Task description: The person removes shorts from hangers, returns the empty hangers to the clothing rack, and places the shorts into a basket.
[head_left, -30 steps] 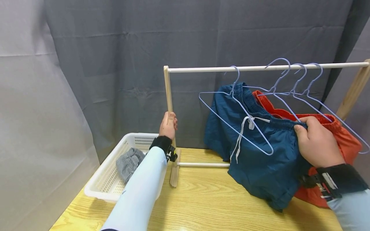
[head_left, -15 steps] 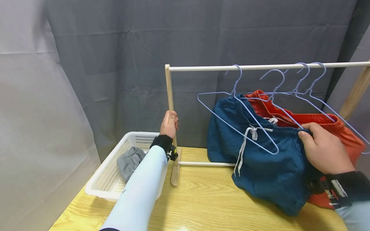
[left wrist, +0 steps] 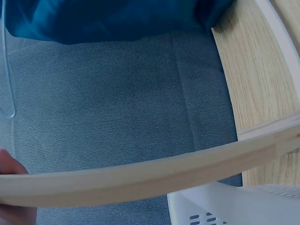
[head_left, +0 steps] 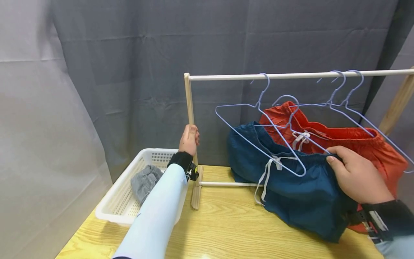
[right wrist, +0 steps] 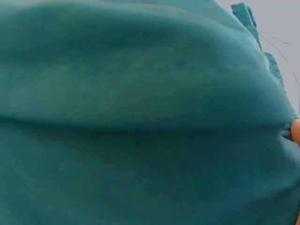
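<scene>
R hand point(head_left: 360, 176) pinches blue drawstring shorts point(head_left: 300, 185) w/ lilac wire hanger point(head_left: 310, 141) at waistband's R end; hanger's long axis runs up-left from those fingers, hook below rail point(head_left: 226, 77), off it. L hand point(head_left: 189, 139), farther, grips rack upright point(head_left: 189, 100).

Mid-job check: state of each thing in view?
Left grip: wrapped around the rack post
Right grip: pinching the blue shorts by the waistband
Blue shorts: on the unhooked hanger, off the rail
Front hanger: bare, hooked over the rail
Red shorts: on a rail-hung hanger
Rightmost hanger: hooked over the rail
White basket: upright, holding gray cloth
Gray cloth: crumpled
</scene>
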The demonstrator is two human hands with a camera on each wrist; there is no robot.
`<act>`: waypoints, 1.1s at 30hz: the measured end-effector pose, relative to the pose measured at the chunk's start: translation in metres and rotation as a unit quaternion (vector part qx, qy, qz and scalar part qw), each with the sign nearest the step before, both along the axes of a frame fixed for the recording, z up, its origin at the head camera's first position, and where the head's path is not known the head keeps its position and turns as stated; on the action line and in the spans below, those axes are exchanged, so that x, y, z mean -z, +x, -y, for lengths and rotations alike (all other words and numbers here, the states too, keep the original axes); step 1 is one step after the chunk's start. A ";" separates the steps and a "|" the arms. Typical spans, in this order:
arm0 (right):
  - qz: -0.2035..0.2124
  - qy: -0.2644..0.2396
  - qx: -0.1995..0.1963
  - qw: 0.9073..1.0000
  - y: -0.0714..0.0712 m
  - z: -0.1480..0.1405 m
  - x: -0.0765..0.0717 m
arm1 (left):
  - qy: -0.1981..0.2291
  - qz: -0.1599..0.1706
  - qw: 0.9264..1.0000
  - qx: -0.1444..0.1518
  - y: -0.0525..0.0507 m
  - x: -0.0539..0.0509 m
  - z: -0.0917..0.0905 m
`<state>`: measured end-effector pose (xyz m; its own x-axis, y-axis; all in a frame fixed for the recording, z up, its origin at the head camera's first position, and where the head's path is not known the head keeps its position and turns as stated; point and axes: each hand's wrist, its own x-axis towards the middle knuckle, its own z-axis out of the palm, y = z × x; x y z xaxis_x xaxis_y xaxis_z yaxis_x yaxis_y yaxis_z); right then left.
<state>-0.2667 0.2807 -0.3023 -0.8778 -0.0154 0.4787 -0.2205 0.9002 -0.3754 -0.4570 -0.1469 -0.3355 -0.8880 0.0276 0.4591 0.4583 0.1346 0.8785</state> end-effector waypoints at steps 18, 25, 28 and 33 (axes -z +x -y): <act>-0.011 0.019 -0.074 0.997 0.007 0.006 0.020 | 0.002 0.001 1.000 0.004 -0.003 0.002 0.002; 0.007 0.024 -0.103 0.994 0.011 0.014 0.032 | -0.002 0.000 1.000 0.003 -0.001 0.000 0.001; 0.005 0.027 -0.110 0.994 0.012 0.018 0.035 | -0.001 -0.001 1.000 0.004 -0.001 -0.001 0.000; 0.005 0.027 -0.120 0.992 0.015 0.020 0.037 | -0.005 0.000 1.000 0.000 -0.001 -0.001 0.001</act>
